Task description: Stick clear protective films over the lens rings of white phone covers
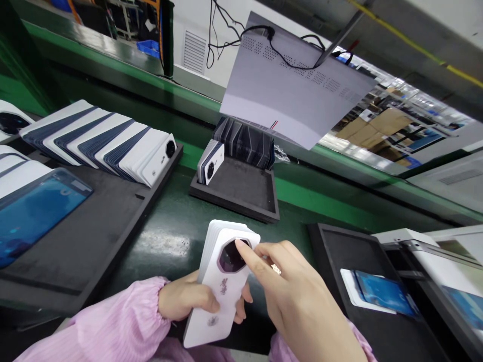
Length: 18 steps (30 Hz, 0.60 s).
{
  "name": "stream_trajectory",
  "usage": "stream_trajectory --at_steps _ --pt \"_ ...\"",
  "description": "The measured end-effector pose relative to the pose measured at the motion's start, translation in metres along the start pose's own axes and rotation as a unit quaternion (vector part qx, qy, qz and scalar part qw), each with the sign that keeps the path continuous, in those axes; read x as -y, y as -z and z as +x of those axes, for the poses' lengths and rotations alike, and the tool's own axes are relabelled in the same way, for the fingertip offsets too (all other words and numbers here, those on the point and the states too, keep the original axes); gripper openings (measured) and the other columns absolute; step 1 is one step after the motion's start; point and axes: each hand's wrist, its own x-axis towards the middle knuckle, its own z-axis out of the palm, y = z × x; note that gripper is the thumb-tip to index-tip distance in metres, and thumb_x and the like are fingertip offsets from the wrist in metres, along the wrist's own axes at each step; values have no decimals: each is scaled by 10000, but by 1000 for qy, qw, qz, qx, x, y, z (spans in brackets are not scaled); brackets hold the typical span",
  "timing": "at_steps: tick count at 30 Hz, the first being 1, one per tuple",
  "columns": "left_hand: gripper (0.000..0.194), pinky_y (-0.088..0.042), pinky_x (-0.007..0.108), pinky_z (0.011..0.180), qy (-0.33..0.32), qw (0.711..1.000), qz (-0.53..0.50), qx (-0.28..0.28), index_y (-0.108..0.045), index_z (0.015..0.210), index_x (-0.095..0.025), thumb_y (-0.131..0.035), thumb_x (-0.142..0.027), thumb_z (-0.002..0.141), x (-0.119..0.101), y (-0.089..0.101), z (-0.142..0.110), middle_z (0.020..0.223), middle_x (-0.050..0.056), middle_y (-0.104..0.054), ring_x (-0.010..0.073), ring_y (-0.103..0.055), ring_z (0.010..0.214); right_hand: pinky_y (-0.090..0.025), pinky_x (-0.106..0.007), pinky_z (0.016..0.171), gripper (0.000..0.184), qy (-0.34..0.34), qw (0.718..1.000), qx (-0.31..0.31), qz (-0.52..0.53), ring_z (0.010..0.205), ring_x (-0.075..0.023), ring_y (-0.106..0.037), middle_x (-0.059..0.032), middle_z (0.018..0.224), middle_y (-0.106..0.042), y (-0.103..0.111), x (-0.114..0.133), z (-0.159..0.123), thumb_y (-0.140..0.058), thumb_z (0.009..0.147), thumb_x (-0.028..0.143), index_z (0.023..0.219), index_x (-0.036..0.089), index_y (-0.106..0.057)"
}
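A small stack of white phone back panels (237, 291) is in my left hand (188, 299), its thumb on the front panel and its fingertips round the far edge. The front panel bears a dark camera print and small grey marks. My right hand (298, 286), with a ring on one finger, reaches over the stack. Its index finger is stretched out and touches the dark camera area, while the other fingers bend near the panel's edge. The right thumb is hidden.
At left, a black tray (109, 201) holds rows of white and dark-blue panels (94, 141) and a blue film-covered panel (41, 211). Ahead stands a smaller foam tray (245, 183) with upright panels. A right-hand tray (349, 246) holds a blue-filmed piece (383, 291). A grey screen (290, 85) hangs above.
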Motion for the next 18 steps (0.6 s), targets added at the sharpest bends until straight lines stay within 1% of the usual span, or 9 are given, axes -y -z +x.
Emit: stream_trajectory --at_steps 6,9,13,18 --pt "477 -449 316 693 0 1000 -4 0 -651 953 -147 -499 -144 501 0 0 1 791 51 -660 221 -596 788 -497 -285 524 543 1 1000 3 -4 646 -166 -506 -84 777 -604 0 1 1 -304 748 -53 1153 161 -595" --pt "469 -449 319 703 0 1000 6 -2 -654 950 -148 -504 -141 506 0 1 0 797 48 -660 217 -596 789 -492 -284 521 558 3 1000 6 -3 643 -168 -504 -84 768 -592 0 1 1 -307 732 -63 1164 152 -588" --pt "469 -449 312 691 10 1000 -9 -5 -656 943 -144 -510 -153 498 0 0 0 796 53 -669 213 -600 777 -494 -291 524 580 4 1000 13 -8 651 -176 -504 -86 765 -587 -1 0 1 -309 716 -73 1177 148 -582" --pt "482 -452 316 680 9 1000 -10 -6 -652 951 -136 -516 -156 489 1 0 1 817 72 -679 227 -605 783 -498 -299 521 598 3 1000 11 -1 648 -177 -503 -87 777 -589 0 0 0 -304 695 -84 1163 150 -591"
